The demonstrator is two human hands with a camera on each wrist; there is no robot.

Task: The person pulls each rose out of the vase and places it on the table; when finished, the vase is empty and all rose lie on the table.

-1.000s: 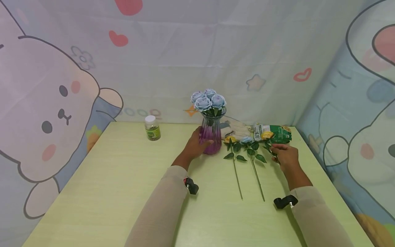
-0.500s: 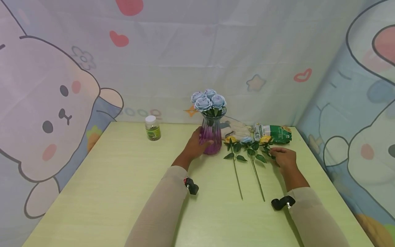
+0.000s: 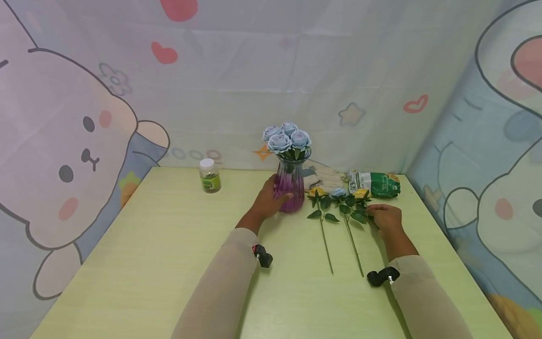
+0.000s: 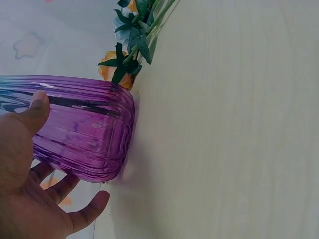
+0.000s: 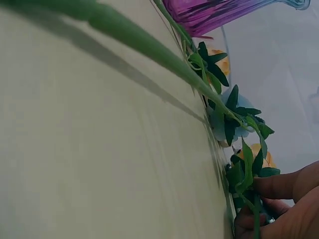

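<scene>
My left hand [image 3: 268,200] grips the lower body of a ribbed glass vase [image 3: 290,183], purple below and bluish above, which stands on the table. Several pale blue roses [image 3: 279,142] fill its mouth. In the left wrist view the thumb lies across the purple glass [image 4: 79,129] while other fingers reach beneath. To the right, my right hand [image 3: 387,219] pinches the leafy stem of a yellow rose [image 3: 361,193] just below its bloom. Beside it lie a blue rose [image 3: 338,191] and another yellow rose [image 3: 315,191], their thin stems pointing toward me.
A green and white packet [image 3: 383,184] lies at the back right of the table [image 3: 139,263]. Pale work gloves [image 3: 326,176] are behind the roses. A white-capped jar [image 3: 210,176] stands at the back left. A printed cloth [image 3: 237,84] hangs behind the table.
My right hand has shifted a little left and toward me, and the yellow rose in it has moved left, closer to the blue rose. My left hand and the vase have stayed put.
</scene>
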